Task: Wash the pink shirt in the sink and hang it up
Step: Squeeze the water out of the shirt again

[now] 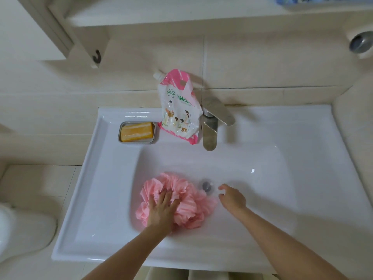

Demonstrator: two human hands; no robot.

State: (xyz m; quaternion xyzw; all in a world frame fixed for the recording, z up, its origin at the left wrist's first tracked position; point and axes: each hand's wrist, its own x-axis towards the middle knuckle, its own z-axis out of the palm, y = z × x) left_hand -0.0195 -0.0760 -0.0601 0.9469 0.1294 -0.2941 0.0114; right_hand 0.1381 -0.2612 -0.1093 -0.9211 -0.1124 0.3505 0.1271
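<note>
Inside the sink (pixel 105 178), left fingers (pixel 164 199) flat on pink shirt (pixel 186 201); right fingers (pixel 223 187) loose, empty

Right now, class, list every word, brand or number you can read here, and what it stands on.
"MEIS": green letters on the detergent pouch, first and last letters lost in creases.
Small print below it: too blurred to read.
Nothing else carries readable text.

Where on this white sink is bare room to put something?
Free: the ledge right of the steel faucet, and the basin right of the right hand. Crowded: back left, with orange soap bar and pink-white detergent pouch; the crumpled pink shirt lies in the basin's left.
</note>
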